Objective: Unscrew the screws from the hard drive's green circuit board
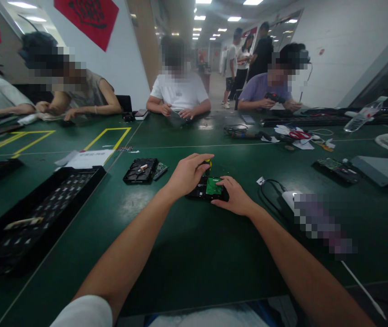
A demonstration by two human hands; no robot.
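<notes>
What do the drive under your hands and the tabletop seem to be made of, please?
The drive: probably dark metal casing, with a green circuit board on top. The tabletop: apparently a green mat, faintly glossy, showing pale reflections.

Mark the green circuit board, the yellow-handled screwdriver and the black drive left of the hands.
green circuit board (pixel 213 186), head view, middle of its face
yellow-handled screwdriver (pixel 208 161), head view, yellow handle tip
black drive (pixel 141 170), head view, centre of its top
</notes>
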